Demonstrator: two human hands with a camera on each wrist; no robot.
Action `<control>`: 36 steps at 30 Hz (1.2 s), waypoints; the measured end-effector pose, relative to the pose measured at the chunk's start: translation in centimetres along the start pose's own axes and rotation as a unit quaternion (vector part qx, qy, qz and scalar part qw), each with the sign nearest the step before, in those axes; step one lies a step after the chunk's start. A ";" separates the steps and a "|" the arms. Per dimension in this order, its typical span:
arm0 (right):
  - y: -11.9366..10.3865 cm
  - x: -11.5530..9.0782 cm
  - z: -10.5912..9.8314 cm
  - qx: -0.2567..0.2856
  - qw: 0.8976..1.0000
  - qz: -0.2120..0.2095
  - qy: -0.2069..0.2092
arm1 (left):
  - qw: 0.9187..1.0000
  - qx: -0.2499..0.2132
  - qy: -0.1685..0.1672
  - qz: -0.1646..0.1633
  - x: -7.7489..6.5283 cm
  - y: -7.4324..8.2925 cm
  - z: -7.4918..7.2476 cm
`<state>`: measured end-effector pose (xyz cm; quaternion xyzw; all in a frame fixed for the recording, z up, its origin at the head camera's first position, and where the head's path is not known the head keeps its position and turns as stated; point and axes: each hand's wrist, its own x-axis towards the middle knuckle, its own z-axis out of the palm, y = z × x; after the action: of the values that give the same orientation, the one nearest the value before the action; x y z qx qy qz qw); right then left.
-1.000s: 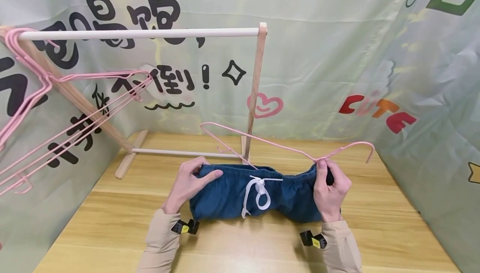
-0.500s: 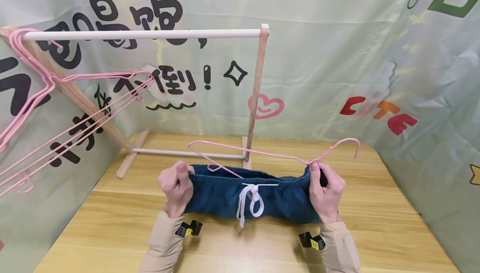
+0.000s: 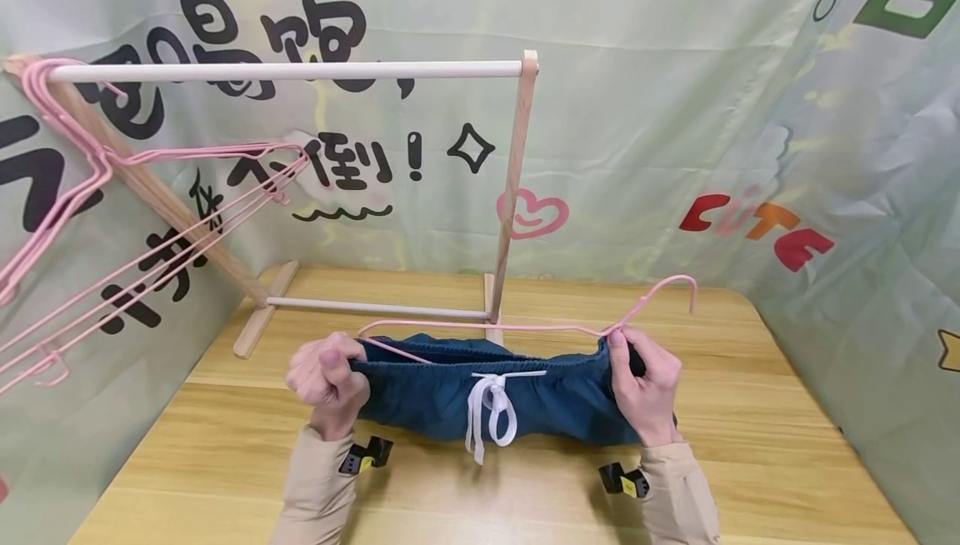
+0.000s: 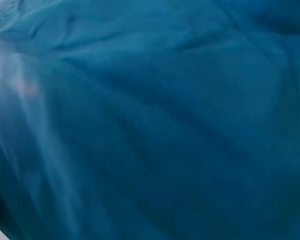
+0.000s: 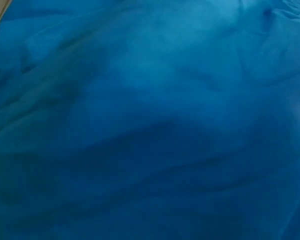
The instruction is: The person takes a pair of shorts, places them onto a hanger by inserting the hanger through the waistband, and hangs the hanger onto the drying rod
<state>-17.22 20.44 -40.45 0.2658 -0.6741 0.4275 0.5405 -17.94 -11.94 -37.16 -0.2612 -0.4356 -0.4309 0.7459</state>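
Dark blue drawstring shorts [image 3: 435, 403], with a white bow at the front, are stretched between both hands above the table in the head view. My left hand [image 3: 330, 378] grips the waistband at its left end, fingers curled. At the other end, my right hand [image 3: 647, 380] pinches the waistband together with the neck of a pink clothes hanger [image 3: 480, 326]. The hanger's hook points up and right; its left end dips into the waist opening, where its lower part is hidden. Blue fabric [image 4: 155, 120] fills the left wrist view, and likewise the shorts [image 5: 155, 120] fill the right wrist view.
A wooden rack with a white top rail [image 3: 300, 71] stands at the back left of the table [image 3: 750, 428]. Several pink hangers [image 3: 97, 157] hang at the rail's left end. A printed curtain [image 3: 637, 112] encloses the back and sides.
My left hand has moved left, curling round the waistband and pulling it wider. The hanger has lowered and shifted left, its left end sinking into the waist opening. My right hand has moved slightly left.
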 end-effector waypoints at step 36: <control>-1.3 0.2 0.5 0.025 0.985 -0.066 -0.155 | 0.862 0.032 -0.494 -0.107 2.0 0.6 -2.6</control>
<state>-16.48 19.43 -39.92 0.3857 -0.7201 0.3613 0.4497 -15.85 -14.49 -36.62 -0.3681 -0.7858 -0.3082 0.3900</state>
